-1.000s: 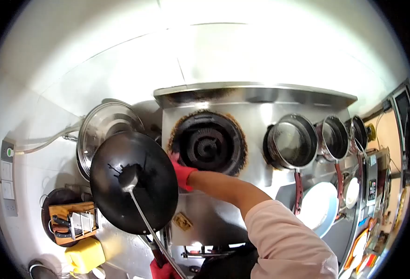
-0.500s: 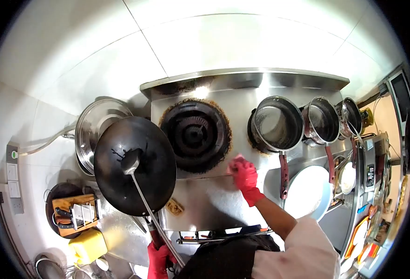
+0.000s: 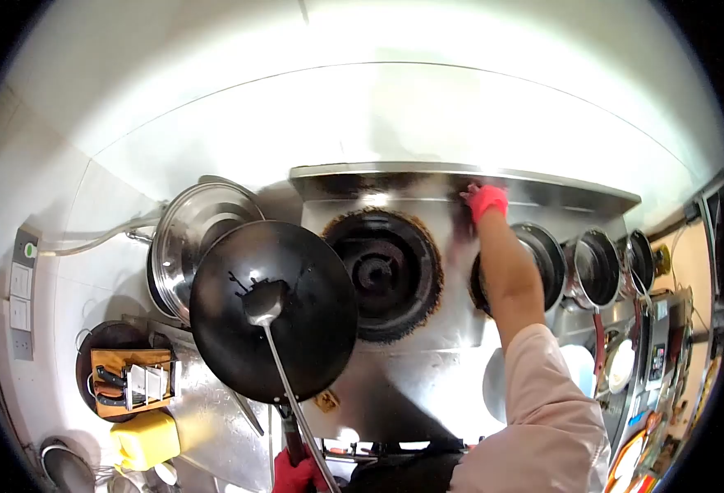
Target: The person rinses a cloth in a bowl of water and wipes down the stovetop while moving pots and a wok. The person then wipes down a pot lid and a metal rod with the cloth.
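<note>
My left hand (image 3: 294,474), in a red glove, is closed around the handle of a black wok (image 3: 312,353), low at the front. A long-handled metal ladle (image 3: 263,306) rests in the wok, its handle running down past the same hand. My right hand (image 3: 488,200), also red-gloved, reaches to the stove's back ledge with the fingers closed. It appears to hold a small crumpled cloth, mostly hidden by the glove. Below it to the left is a black burner (image 3: 382,275) with browned, burnt edges on the steel stove top (image 3: 452,246).
Several saucepans, including one nearest my forearm (image 3: 547,255) and another beside it (image 3: 594,267), line the stove's right side. A steel lid (image 3: 177,246) leans behind the wok. At left are a knife block (image 3: 115,361) and a yellow jug (image 3: 147,440).
My right hand has moved from the stove's front, right of the burner, up to the back ledge. The wok, ladle and left hand stay together; the view has shifted.
</note>
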